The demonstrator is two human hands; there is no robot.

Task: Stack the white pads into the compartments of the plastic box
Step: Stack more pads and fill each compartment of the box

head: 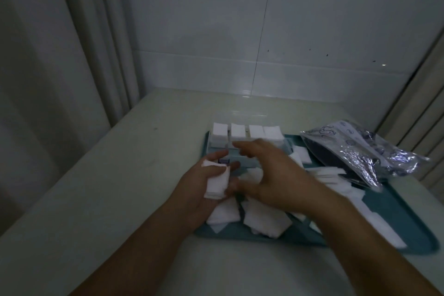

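Observation:
My left hand grips a small stack of white pads above the near part of the teal tray. My right hand hovers over the plastic box with fingers spread and relaxed, holding nothing. The box's far row shows several compartments filled with white pad stacks. Its nearer compartments are partly hidden by my hands. Loose pads lie in heaps on the tray below and to the right of my hands.
A crinkled clear plastic bag with dark contents lies on the tray's right side. The tray sits on a pale counter against a tiled wall. A curtain hangs at the left.

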